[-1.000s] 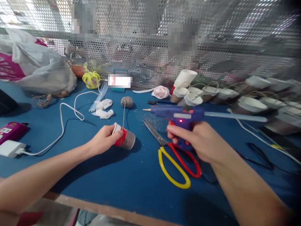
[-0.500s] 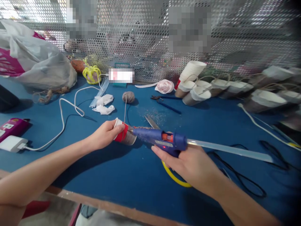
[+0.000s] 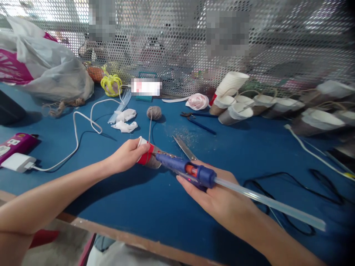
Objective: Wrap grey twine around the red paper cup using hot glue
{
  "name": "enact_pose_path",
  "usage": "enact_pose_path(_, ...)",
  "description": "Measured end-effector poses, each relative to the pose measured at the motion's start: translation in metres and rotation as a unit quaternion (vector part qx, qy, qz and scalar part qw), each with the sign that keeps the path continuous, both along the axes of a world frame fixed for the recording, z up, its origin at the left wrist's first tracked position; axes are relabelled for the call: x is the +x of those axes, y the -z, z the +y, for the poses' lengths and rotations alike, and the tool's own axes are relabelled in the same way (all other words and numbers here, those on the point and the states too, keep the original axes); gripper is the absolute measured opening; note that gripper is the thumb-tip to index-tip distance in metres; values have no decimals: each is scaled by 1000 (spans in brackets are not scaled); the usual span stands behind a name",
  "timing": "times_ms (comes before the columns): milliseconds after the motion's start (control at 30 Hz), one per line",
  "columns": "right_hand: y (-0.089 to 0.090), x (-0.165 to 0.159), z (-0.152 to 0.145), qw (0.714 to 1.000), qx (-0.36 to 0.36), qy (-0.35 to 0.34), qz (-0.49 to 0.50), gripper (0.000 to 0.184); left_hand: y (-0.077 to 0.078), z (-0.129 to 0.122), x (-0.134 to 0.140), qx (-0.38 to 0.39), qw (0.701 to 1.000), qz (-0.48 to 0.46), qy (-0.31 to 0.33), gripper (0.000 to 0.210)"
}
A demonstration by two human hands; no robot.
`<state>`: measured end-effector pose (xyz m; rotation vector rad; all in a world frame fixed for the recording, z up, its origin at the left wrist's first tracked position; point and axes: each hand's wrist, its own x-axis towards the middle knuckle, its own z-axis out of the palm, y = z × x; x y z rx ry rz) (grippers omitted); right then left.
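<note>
cup (image 3: pixel 145 156) partly hidden, bag (image 3: pixel 52 64) cut off

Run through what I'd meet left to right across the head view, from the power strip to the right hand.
Purple power strip → left hand → paper cup → glue gun's blue body → right hand.

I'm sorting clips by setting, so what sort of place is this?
Probably a craft workbench: the right hand holds a blue glue gun, a ball of yarn sits beyond it, and cups with handles stand toward the right.
</note>
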<state>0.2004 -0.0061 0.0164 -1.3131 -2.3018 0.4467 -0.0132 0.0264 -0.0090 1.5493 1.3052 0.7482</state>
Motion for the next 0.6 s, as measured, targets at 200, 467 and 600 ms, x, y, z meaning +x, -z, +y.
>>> enact_pose_path(200,-5,-4,-5,1000,-11,-15,2,8,-3,-1,2,-16,1000,-18,-18,33)
enact_pose_path(467,-4,-3,-2,1000,23,-7,2,7,-2,-1,3,-17,999,-18,-25,34)
enact_pose_path(600,-2,-1,-1,999,30,-14,-6,7,-1,-1,3,-7,1000,-1,-25,35)
